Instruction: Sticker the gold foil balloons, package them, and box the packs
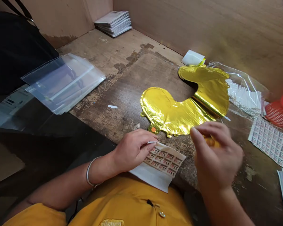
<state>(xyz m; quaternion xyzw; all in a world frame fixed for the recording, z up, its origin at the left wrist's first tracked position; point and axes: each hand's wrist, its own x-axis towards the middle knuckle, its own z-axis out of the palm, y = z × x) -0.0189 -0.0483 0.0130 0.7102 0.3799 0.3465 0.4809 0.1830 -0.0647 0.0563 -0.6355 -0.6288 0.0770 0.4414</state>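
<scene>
A sheet of small printed CE stickers (166, 161) is pinched at its top left corner in my left hand (134, 147), with its white backing hanging over the table's front edge. A thin white strip or stick (152, 142) shows at that thumb and forefinger; which it is, I cannot tell. My right hand (217, 153) is raised, blurred, its fingers curled towards the thumb. Something orange-gold shows between those fingers, too smeared to name. Just beyond both hands lies a flat, curved gold foil balloon (169, 113), partly folded over, with an orange dot (153, 129) on a tab.
Clear plastic sleeves (68, 81) lie at left, near a black bag (14, 53). Stacked white packets (114, 23) fill the back corner. At right are a bag of white sticks (245, 94), a red basket (280, 111) and another sticker sheet (271, 142).
</scene>
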